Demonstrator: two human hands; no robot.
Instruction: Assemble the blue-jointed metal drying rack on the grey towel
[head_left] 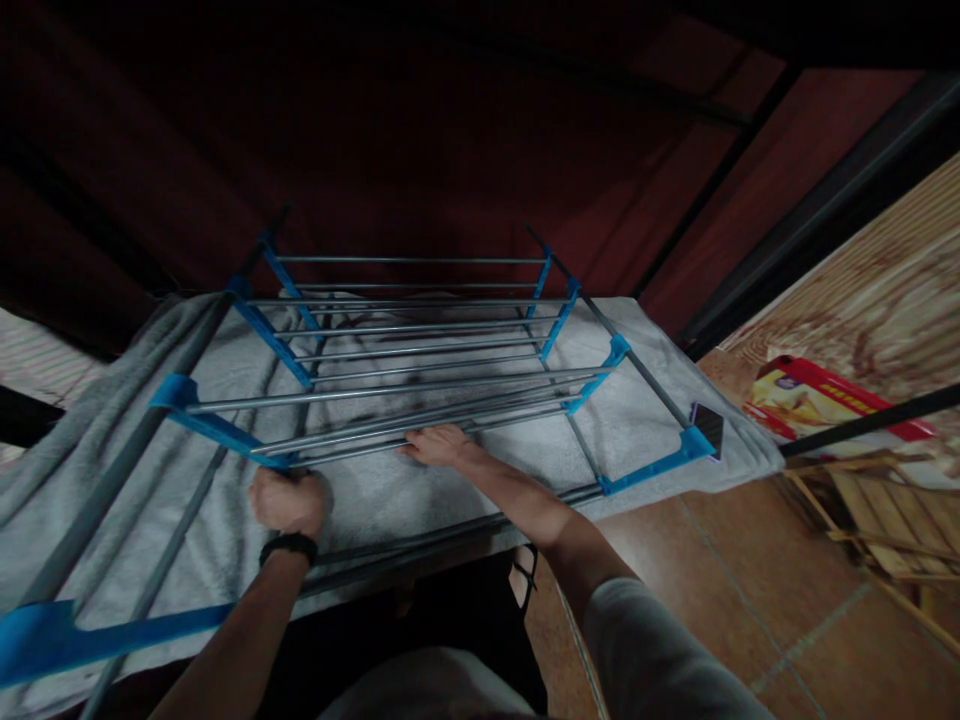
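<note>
A rack of grey metal tubes (pixel 420 350) with blue plastic brackets (pixel 217 428) stands on a grey fleecy blanket (pixel 420 490). My left hand (pixel 289 500) is closed at the lower end of the left bracket, near where a tube meets it. Its fingertips are partly hidden. A dark band circles the left wrist. My right hand (pixel 439 445) wraps its fingers round a thin metal tube (pixel 352 453) near the front of that shelf. Another blue bracket (pixel 660 462) sits at the front right, and one more (pixel 112 635) lies at the front left.
A dark phone (pixel 706 430) lies at the blanket's right edge. Beyond it are a red and yellow box (pixel 832 395) and a wooden slatted stool (pixel 892 515) on the tiled floor. A dark red curtain (pixel 405 130) hangs behind the rack, and dark frame bars cross at the right.
</note>
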